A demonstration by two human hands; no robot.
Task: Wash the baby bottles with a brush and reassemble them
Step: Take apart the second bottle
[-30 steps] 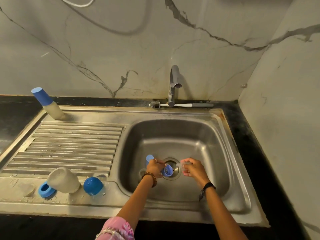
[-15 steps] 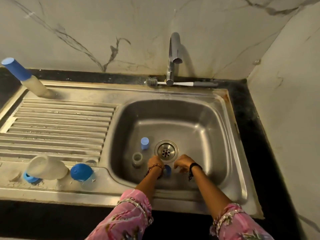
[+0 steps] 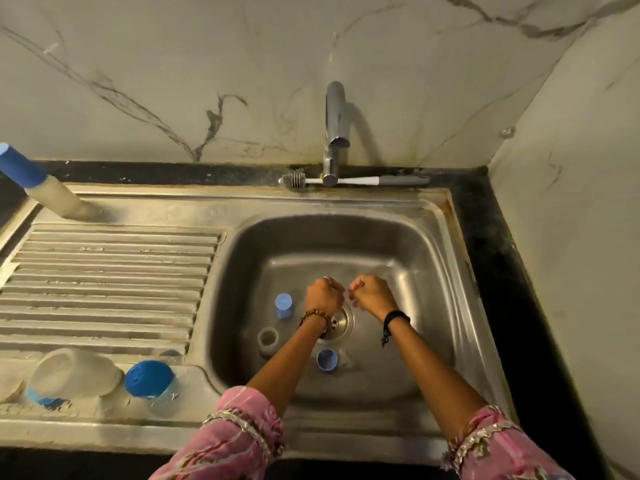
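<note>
My left hand (image 3: 323, 296) and my right hand (image 3: 369, 294) hover knuckle to knuckle over the drain (image 3: 343, 320) of the steel sink (image 3: 436, 271). Their fingers are curled, backs toward me, and they seem to pinch a small clear piece between them, mostly hidden. On the basin floor lie a blue screw ring (image 3: 327, 360), a small blue cap (image 3: 284, 304) and a clear collar (image 3: 268, 339). The bottle brush (image 3: 294, 180) lies behind the tap (image 3: 334, 133).
On the draining board (image 3: 104, 282) a clear bottle (image 3: 74, 374) lies on its side next to a blue dome cap (image 3: 149, 374). A capped bottle (image 3: 52, 192) stands at the back left. A marble wall closes off the right side.
The blue ring has left my left hand and now lies on the basin floor. Both hands have moved up from the front of the basin to above the drain.
</note>
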